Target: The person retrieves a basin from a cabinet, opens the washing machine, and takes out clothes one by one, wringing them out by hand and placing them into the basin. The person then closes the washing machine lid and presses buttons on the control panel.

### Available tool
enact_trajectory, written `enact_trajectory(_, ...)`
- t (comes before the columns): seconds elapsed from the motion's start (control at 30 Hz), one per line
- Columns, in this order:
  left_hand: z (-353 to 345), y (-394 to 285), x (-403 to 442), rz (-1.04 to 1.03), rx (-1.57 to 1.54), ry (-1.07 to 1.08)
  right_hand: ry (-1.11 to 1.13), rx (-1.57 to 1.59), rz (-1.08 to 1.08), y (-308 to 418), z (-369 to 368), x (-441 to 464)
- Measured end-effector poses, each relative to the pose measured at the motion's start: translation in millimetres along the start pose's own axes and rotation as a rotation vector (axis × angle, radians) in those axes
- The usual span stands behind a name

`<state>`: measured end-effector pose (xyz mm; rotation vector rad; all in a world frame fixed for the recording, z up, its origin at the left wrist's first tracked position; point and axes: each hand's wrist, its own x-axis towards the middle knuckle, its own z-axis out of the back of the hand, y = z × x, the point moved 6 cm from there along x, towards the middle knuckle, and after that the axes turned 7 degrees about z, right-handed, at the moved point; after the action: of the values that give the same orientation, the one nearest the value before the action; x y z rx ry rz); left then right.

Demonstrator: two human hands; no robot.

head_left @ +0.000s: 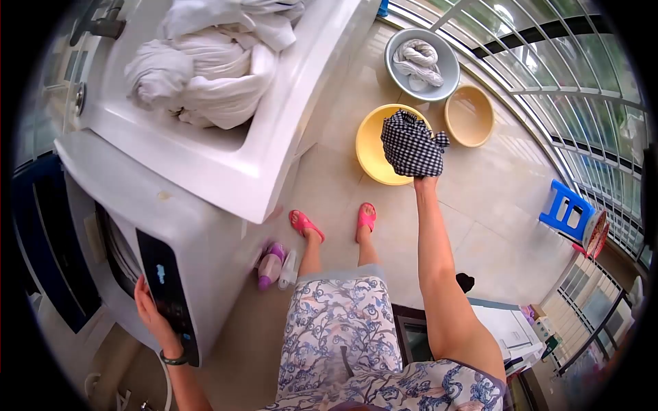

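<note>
My right hand (425,182) grips a black-and-white checked cloth (413,145) at its lower end, with most of the fingers hidden behind the fabric. The bunched cloth is held over the yellow basin (370,147) and covers part of it. My left hand (152,316), with a bracelet at the wrist, lies at the edge of the washing machine's dark control panel (164,288). Its fingers are stretched out beside the top opening, and nothing shows in them. The machine's dark lid (48,240) stands raised at the far left.
White laundry (226,82) fills the white sink (288,130). A grey basin (445,65) holds white cloth; an orange basin (470,116) stands beside it. Bottles (272,264) stand by the machine. A blue stool (567,209) is near the railing (548,92).
</note>
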<state>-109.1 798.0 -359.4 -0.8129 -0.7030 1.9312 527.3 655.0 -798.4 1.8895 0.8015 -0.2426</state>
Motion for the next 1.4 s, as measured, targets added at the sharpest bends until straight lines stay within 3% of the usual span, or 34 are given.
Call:
enact_trajectory(0.07,19,10,6,-0.044,0.172,-0.092,-0.222,-0.055,-0.012,-73,54,38)
enact_trajectory(0.13,49,32,13,0.04,0.238,-0.269,-0.235,-0.097,-0.011,-158,133,89)
enact_trajectory(0.2,86,56,23,-0.003,0.355,-0.345,-0.299,-0.138,-0.073,-201,149,87)
enact_trajectory(0.27,72,47,20,-0.003,0.327,-0.244,-0.378,-0.18,-0.223,-236,157,62)
enact_trajectory(0.37,65,48,19,0.072,0.241,-0.172,-0.3,-0.212,-0.335,-276,165,26)
enact_trajectory(0.47,69,50,22,0.085,0.221,-0.169,-0.099,0.024,-0.394,-281,139,22)
enact_trajectory(0.53,75,57,23,0.061,0.232,-0.178,0.07,-0.477,-0.642,-246,130,13)
enact_trajectory(0.57,86,65,27,0.038,0.237,-0.208,0.027,-1.042,-0.583,-226,142,21)
enact_trajectory(0.67,90,71,26,0.014,0.268,-0.277,0.191,-1.383,-0.513,-192,160,28)
enact_trajectory(0.73,70,64,26,0.048,0.223,-0.206,0.154,-1.414,-0.451,-147,140,-2)
enact_trajectory(0.8,25,31,15,0.009,0.064,-0.1,0.239,-1.361,-0.366,-103,102,-46)
enact_trajectory(0.9,-8,-6,-2,0.142,-0.216,0.159,0.488,-1.345,-0.196,-27,1,-137)
enact_trajectory(0.93,-7,-16,-4,0.068,-0.096,0.159,0.567,-1.334,-0.132,-1,-42,-173)
enact_trajectory(1.03,-8,-38,-16,0.058,-0.279,0.233,0.81,-1.362,0.035,70,-186,-278)
enact_trajectory(1.1,-7,-52,-26,0.043,-0.23,0.185,0.935,-1.193,0.288,118,-277,-345)
enact_trajectory(1.13,-7,-55,-32,0.019,-0.238,0.157,0.992,-1.213,0.298,130,-313,-372)
enact_trajectory(1.2,-9,-52,-41,0.038,-0.375,0.226,1.186,-1.113,0.488,138,-398,-426)
enact_trajectory(1.27,8,-55,-56,0.027,-0.511,0.189,1.364,-1.096,0.542,130,-479,-488)
enact_trajectory(1.4,65,-26,-73,-0.059,-0.335,0.038,1.906,-1.377,0.698,7,-565,-568)
